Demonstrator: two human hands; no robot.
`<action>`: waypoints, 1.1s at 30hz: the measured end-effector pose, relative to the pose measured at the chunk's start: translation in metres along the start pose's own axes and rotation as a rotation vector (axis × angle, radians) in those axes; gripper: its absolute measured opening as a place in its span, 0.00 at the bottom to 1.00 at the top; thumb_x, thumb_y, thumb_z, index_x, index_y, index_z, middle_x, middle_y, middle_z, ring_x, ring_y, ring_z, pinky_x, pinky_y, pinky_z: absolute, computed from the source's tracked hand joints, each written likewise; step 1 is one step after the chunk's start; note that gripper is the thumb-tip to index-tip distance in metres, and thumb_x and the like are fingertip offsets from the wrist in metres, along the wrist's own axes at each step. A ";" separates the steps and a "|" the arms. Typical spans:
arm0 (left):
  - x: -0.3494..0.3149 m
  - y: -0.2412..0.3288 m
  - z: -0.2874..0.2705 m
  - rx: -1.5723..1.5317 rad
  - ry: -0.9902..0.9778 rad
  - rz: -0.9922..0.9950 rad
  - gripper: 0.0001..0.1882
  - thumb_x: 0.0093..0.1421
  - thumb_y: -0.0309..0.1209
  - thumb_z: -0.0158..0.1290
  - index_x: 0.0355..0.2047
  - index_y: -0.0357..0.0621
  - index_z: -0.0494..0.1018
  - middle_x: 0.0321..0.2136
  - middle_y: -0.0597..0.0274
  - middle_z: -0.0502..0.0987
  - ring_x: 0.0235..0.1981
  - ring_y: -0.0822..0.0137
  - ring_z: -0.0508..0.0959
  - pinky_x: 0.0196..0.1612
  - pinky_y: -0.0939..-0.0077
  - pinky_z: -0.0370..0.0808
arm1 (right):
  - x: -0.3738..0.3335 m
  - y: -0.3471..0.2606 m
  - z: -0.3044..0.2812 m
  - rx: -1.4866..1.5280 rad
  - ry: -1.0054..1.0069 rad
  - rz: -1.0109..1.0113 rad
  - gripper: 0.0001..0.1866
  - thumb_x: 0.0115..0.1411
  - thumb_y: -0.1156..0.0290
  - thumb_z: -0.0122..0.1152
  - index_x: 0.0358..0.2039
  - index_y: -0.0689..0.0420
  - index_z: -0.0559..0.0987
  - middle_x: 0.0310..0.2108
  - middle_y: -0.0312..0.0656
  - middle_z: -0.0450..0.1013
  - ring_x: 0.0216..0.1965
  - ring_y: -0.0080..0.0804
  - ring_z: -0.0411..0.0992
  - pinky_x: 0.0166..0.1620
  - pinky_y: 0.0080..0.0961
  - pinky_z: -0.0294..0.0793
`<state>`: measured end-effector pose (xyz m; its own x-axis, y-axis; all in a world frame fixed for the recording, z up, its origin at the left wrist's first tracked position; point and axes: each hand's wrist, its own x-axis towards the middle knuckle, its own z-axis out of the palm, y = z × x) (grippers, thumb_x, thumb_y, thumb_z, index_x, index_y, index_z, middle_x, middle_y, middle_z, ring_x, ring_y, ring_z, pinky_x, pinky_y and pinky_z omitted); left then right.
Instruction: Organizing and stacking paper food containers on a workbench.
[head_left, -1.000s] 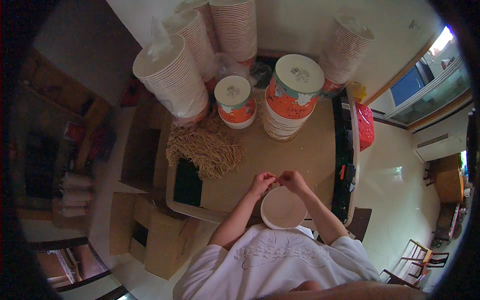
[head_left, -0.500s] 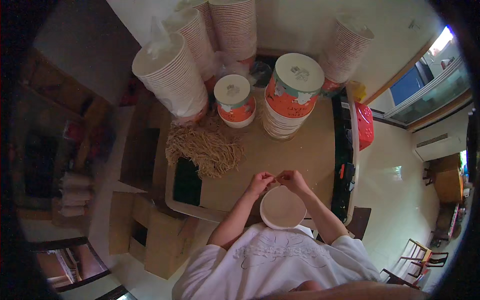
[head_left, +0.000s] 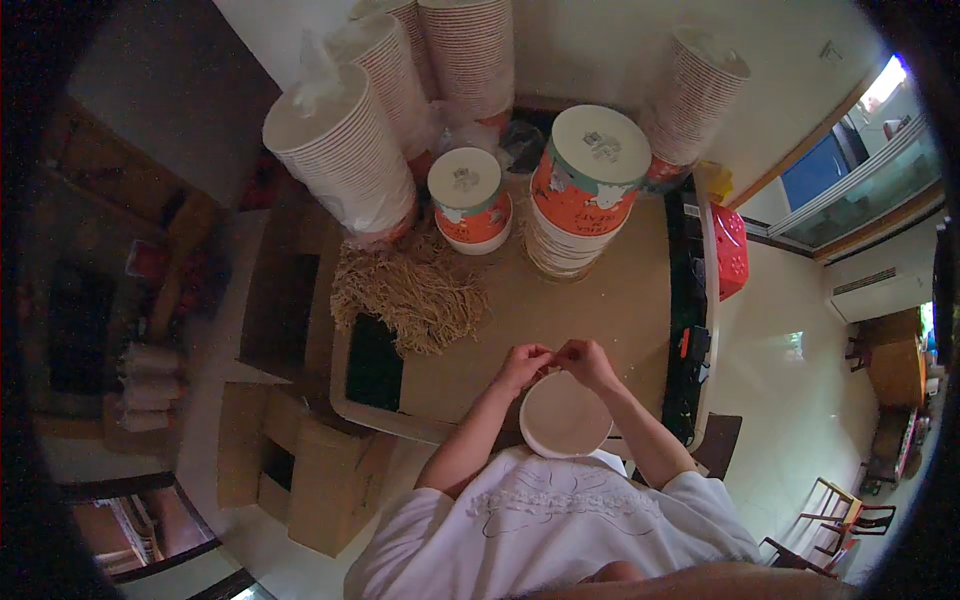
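Observation:
A white paper bucket [head_left: 566,420], its mouth facing up, rests against my shirt at the table's near edge. Over its far rim, the fingertips of my left hand [head_left: 525,367] and my right hand [head_left: 587,362] meet in a pinch. Both hands are closed; whatever lies between the fingers is hidden or too small to make out. Left of them is a tangled heap of tan twisted cords [head_left: 410,295]. Beyond my hands, a stack of orange and white buckets [head_left: 580,205] stands bottom up, beside a smaller upside-down stack [head_left: 470,220].
Tall nested stacks of white buckets in plastic wrap [head_left: 340,150] line the back left, with another stack [head_left: 697,95] at back right. A red basket [head_left: 729,250] sits past the table's right edge. Cardboard boxes [head_left: 330,490] stand on the floor at left.
My fingertips have drawn closer together, closing the small gap between my hands. The bucket against my shirt and the stacks have stayed in place.

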<state>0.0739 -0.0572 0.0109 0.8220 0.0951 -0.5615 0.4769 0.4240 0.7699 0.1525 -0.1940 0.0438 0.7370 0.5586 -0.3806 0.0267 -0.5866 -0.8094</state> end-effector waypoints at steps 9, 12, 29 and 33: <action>-0.001 0.001 -0.002 0.027 0.069 0.042 0.03 0.50 0.24 0.50 0.26 0.41 0.71 0.21 0.67 0.73 0.19 0.78 0.69 0.21 0.85 0.67 | -0.003 -0.006 -0.002 0.012 -0.010 -0.006 0.05 0.45 0.73 0.58 0.22 0.60 0.76 0.18 0.38 0.72 0.20 0.19 0.68 0.25 0.19 0.68; -0.002 0.002 -0.003 0.032 0.050 0.057 0.03 0.50 0.24 0.50 0.26 0.40 0.71 0.21 0.66 0.73 0.18 0.78 0.69 0.21 0.85 0.67 | 0.000 0.002 0.000 0.087 -0.022 -0.004 0.05 0.45 0.73 0.57 0.23 0.61 0.76 0.18 0.38 0.72 0.21 0.19 0.68 0.25 0.19 0.68; -0.001 -0.009 -0.012 -0.082 -0.063 0.010 0.09 0.53 0.27 0.49 0.35 0.39 0.71 0.28 0.64 0.75 0.28 0.74 0.74 0.31 0.83 0.71 | -0.002 -0.003 -0.001 0.035 -0.008 -0.029 0.07 0.45 0.70 0.57 0.23 0.61 0.75 0.16 0.38 0.70 0.19 0.19 0.66 0.23 0.20 0.66; -0.002 -0.006 -0.008 -0.039 -0.012 0.000 0.08 0.53 0.27 0.48 0.33 0.39 0.72 0.27 0.64 0.75 0.26 0.74 0.74 0.30 0.82 0.72 | -0.001 0.000 -0.001 0.017 -0.003 -0.043 0.08 0.46 0.69 0.57 0.23 0.61 0.75 0.16 0.38 0.70 0.19 0.19 0.66 0.23 0.20 0.65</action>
<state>0.0673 -0.0531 0.0047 0.8258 0.0839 -0.5577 0.4647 0.4590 0.7572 0.1527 -0.1954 0.0449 0.7335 0.5847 -0.3466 0.0466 -0.5520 -0.8326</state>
